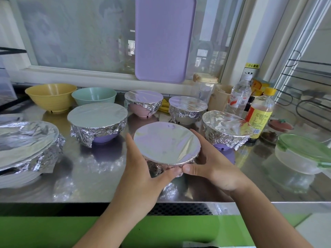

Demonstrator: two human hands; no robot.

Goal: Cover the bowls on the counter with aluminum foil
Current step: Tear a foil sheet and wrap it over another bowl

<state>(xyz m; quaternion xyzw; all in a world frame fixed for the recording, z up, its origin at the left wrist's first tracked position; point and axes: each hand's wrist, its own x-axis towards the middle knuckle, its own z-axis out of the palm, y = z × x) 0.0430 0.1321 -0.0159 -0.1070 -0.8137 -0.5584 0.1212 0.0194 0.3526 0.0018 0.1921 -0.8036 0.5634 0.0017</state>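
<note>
Head view: six foil-covered bowls (166, 144), two uncovered bowls (51, 95).

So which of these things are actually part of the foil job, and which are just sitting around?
Part of the job:
foil-covered bowl held by left hand and right hand
yellow bowl, uncovered
green bowl, uncovered

Lying about:
purple board
water bottle
lidded container

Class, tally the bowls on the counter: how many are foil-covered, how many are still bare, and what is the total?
Foil-covered bowls: 6
Bare bowls: 2, yellow and green
Total: 8
</note>
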